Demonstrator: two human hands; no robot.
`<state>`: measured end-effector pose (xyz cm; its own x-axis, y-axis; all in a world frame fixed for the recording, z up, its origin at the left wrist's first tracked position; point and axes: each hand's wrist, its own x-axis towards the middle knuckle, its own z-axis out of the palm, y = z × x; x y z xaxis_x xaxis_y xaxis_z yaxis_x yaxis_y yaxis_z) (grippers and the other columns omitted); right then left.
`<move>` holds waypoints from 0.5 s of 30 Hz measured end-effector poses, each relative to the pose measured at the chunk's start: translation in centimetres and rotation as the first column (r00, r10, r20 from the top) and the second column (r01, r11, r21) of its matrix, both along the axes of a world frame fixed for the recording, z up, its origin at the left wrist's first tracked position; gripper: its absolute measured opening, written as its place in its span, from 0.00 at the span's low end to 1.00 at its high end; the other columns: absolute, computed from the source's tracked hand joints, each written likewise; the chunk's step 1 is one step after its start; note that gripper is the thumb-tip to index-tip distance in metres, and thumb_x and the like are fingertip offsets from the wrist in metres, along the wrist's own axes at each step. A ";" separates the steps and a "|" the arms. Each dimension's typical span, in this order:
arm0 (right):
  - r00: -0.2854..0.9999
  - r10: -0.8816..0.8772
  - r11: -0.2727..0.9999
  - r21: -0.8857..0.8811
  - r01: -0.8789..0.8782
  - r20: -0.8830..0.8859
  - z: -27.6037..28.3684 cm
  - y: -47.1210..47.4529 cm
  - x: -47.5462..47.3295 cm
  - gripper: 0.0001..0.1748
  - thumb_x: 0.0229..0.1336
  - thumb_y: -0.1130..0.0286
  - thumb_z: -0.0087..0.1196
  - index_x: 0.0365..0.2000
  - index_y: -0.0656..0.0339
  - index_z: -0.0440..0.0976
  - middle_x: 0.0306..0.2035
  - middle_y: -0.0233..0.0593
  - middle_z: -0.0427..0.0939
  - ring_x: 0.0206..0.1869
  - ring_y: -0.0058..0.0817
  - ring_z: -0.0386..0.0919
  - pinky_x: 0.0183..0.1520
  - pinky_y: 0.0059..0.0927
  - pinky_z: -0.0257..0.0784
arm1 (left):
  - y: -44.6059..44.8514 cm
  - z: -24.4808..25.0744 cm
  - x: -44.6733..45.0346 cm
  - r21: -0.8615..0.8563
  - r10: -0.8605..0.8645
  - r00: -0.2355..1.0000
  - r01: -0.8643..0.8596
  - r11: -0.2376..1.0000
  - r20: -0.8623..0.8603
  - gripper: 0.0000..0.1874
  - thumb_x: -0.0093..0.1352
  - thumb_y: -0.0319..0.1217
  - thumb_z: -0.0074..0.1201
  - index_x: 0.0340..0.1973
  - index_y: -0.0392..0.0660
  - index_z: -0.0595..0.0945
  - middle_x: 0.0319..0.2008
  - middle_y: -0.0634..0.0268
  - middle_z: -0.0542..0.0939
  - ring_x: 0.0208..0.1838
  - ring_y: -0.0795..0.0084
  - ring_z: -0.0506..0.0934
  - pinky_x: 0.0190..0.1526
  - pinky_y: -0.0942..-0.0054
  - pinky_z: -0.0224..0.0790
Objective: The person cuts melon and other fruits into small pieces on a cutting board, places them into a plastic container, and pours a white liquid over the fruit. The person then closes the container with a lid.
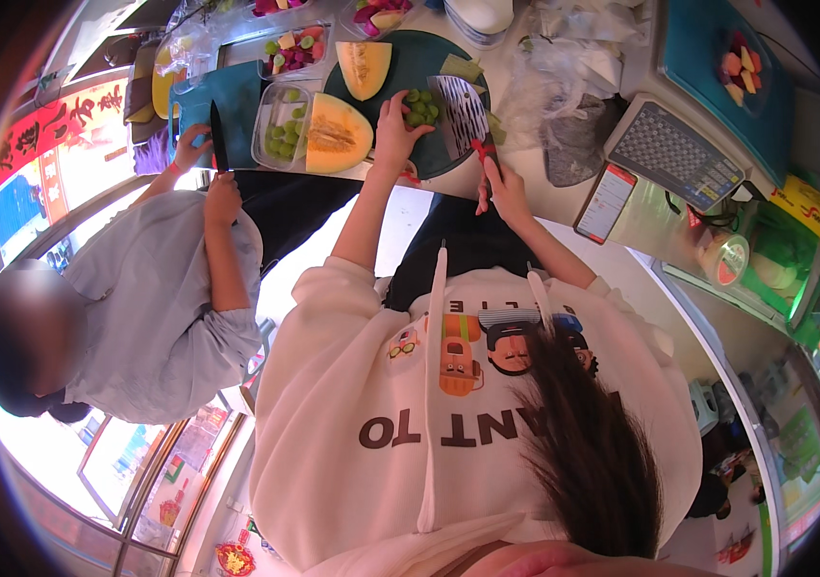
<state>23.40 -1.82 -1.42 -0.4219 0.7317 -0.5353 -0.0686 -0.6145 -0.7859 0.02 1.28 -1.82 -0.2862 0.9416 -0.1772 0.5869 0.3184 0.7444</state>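
My left hand curves its thumb and fingers around a small heap of green grapes on a round dark-green cutting board. In my right hand is the handle of a broad cleaver, which has a patterned blade and something red near its handle. The blade lies just right of the grapes. Two cut pieces of orange-fleshed melon, one nearer and one farther, sit left of my left hand. Beside the nearer piece is a clear plastic box with green grapes inside. Pale green pieces lie by the blade.
At left, a person holds a black-bladed knife over a teal cutting board. Fruit boxes stand behind. To the right are plastic bags, a grey cloth, a scale and a phone.
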 end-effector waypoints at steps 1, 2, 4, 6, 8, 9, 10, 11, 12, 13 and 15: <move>1.000 -0.015 0.999 -0.033 0.014 -0.020 -0.4 0.1 -0.3 0.24 0.70 0.53 0.43 0.27 0.66 0.66 0.14 0.37 0.66 0.11 0.26 0.68 0.15 0.30 0.71 | 0.1 -0.1 -0.1 0.015 0.004 1.000 -0.004 1.000 0.021 0.39 0.50 0.26 0.72 0.57 0.44 0.71 0.41 0.57 0.71 0.29 0.66 0.76 0.35 0.69 0.73; 1.000 0.006 1.000 -0.024 -0.007 -0.027 -0.7 0.3 -0.6 0.24 0.70 0.53 0.43 0.27 0.66 0.66 0.14 0.37 0.66 0.11 0.26 0.68 0.15 0.31 0.71 | 0.1 -0.3 -0.2 0.029 -0.007 1.000 0.007 1.000 0.016 0.39 0.50 0.26 0.73 0.57 0.43 0.71 0.41 0.57 0.71 0.29 0.66 0.76 0.34 0.70 0.73; 0.998 0.030 0.999 -0.032 -0.032 -0.048 -1.2 0.4 -1.3 0.24 0.70 0.53 0.42 0.28 0.66 0.66 0.15 0.37 0.66 0.11 0.26 0.67 0.15 0.31 0.71 | 0.1 -0.8 -0.3 0.026 -0.021 0.999 0.020 0.999 0.024 0.39 0.51 0.26 0.73 0.57 0.42 0.71 0.41 0.57 0.71 0.29 0.68 0.76 0.33 0.71 0.73; 0.995 0.012 0.998 -0.066 -0.018 -0.097 -1.4 0.4 -1.8 0.24 0.70 0.53 0.42 0.28 0.66 0.66 0.15 0.36 0.66 0.11 0.26 0.67 0.15 0.31 0.70 | 0.0 -1.1 -0.6 0.056 -0.021 0.998 0.018 0.998 0.051 0.38 0.51 0.26 0.73 0.57 0.41 0.72 0.41 0.57 0.71 0.28 0.69 0.76 0.33 0.72 0.73; 0.990 -0.005 0.993 -0.117 -0.012 -0.143 -1.5 0.5 -2.1 0.24 0.70 0.52 0.42 0.28 0.65 0.65 0.16 0.36 0.66 0.11 0.25 0.66 0.14 0.31 0.69 | 0.0 -1.3 -0.8 0.062 -0.015 0.997 0.010 0.998 0.079 0.38 0.51 0.28 0.73 0.57 0.40 0.72 0.41 0.58 0.72 0.29 0.70 0.76 0.34 0.73 0.73; 0.988 -0.012 0.988 -0.152 -0.012 -0.157 -1.5 0.4 -2.2 0.24 0.70 0.52 0.43 0.28 0.64 0.65 0.16 0.36 0.66 0.11 0.25 0.65 0.14 0.31 0.68 | -0.1 -1.4 -0.9 0.057 -0.013 0.996 0.008 0.998 0.091 0.38 0.52 0.29 0.73 0.57 0.39 0.72 0.42 0.59 0.72 0.29 0.71 0.77 0.35 0.73 0.73; 0.985 -0.021 0.983 -0.185 -0.011 -0.170 -1.5 0.4 -2.2 0.24 0.70 0.52 0.43 0.28 0.64 0.65 0.16 0.36 0.65 0.11 0.25 0.65 0.14 0.31 0.67 | -0.1 -1.3 -1.0 0.054 -0.012 0.995 0.006 0.999 0.103 0.38 0.52 0.30 0.73 0.57 0.38 0.72 0.42 0.60 0.72 0.30 0.72 0.77 0.35 0.73 0.73; 0.985 -0.023 0.980 -0.199 -0.012 -0.173 -1.4 0.3 -2.2 0.24 0.70 0.52 0.43 0.28 0.64 0.65 0.16 0.35 0.65 0.10 0.25 0.64 0.13 0.30 0.66 | -0.1 -1.3 -0.9 0.062 -0.008 0.994 0.001 0.998 0.110 0.38 0.53 0.30 0.73 0.57 0.38 0.73 0.42 0.60 0.72 0.30 0.73 0.77 0.35 0.74 0.73; 0.984 -0.026 0.977 -0.213 -0.012 -0.175 -1.3 0.2 -2.2 0.24 0.70 0.51 0.43 0.28 0.63 0.65 0.16 0.35 0.65 0.10 0.24 0.63 0.13 0.30 0.65 | -0.2 -1.1 -0.8 0.069 -0.005 0.993 -0.003 0.998 0.117 0.37 0.53 0.30 0.73 0.57 0.38 0.73 0.43 0.60 0.72 0.30 0.73 0.77 0.35 0.74 0.73; 0.983 -0.032 0.973 -0.231 -0.010 -0.178 -1.1 0.1 -2.2 0.24 0.70 0.51 0.43 0.28 0.63 0.65 0.16 0.35 0.64 0.10 0.24 0.63 0.13 0.30 0.65 | -0.1 -0.8 -0.7 0.049 0.006 0.991 -0.012 0.999 0.134 0.37 0.53 0.30 0.73 0.56 0.37 0.73 0.43 0.60 0.72 0.30 0.73 0.77 0.35 0.74 0.73; 0.982 -0.041 0.968 -0.250 -0.006 -0.182 -0.4 -0.2 -2.1 0.24 0.70 0.51 0.43 0.28 0.63 0.65 0.16 0.34 0.64 0.10 0.24 0.62 0.13 0.29 0.63 | -0.1 0.2 -0.3 0.078 -0.021 0.991 0.011 0.997 0.133 0.36 0.53 0.30 0.73 0.56 0.37 0.73 0.43 0.60 0.73 0.30 0.73 0.78 0.35 0.74 0.74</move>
<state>21.29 -2.06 -1.81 -0.5189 0.5940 -0.6147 -0.2105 -0.7858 -0.5816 -0.30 1.22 -1.65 -0.2498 0.9582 -0.1396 0.4848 0.2486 0.8386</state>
